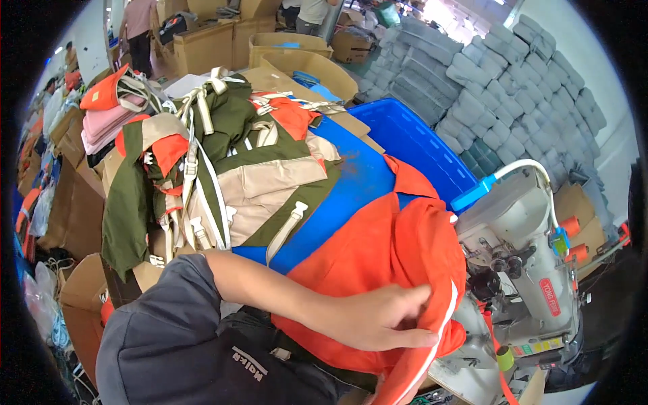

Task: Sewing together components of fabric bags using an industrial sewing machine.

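A large piece of orange fabric (358, 246) with a white strip (442, 324) along its edge drapes over the near right of the work surface. My left hand (388, 317) reaches across from the lower left and grips the fabric near the strip, thumb stretched along it. The other fingers bend into a fold and are partly hidden. My right hand does not show. Just right of the fabric stands a grey sewing machine (520, 256). An orange ribbon (498, 358) hangs in front of it.
Olive and beige bag pieces with straps and buckles (250, 175) are heaped on the blue surface (368, 162). Behind stand a blue bin (415, 138) and cardboard boxes (307, 71). Grey bundles (499, 94) are stacked against the far right wall. A person (140, 30) stands far left.
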The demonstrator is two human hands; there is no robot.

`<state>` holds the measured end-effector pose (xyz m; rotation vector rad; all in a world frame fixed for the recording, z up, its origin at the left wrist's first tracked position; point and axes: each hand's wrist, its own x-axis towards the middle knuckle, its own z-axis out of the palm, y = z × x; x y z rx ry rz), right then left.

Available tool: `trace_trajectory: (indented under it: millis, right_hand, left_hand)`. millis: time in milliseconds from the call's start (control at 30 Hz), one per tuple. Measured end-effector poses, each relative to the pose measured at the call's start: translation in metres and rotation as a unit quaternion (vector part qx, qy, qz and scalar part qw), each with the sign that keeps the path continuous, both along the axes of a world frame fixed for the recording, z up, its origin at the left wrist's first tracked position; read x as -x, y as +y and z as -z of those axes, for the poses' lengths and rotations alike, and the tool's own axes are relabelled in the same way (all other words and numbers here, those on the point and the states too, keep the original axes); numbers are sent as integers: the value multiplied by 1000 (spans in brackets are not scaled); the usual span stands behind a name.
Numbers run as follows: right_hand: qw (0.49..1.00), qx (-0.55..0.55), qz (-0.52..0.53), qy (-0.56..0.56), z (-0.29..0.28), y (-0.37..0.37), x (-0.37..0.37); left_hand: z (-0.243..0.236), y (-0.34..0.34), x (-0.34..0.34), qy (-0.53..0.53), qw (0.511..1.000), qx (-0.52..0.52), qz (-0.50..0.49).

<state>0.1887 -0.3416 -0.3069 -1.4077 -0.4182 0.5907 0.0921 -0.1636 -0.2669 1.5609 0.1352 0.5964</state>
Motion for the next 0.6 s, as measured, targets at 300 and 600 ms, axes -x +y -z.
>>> trace_trajectory:
  millis: [300,600]
  right_hand:
    - [851,56,-420,-311,79,-24,-34]
    - [748,-124,-507,-409,43,77,59]
  left_hand:
    - [1,65,-5,-215,825,-507,-127]
    - [-25,80,29,-157,826,-427,-333]
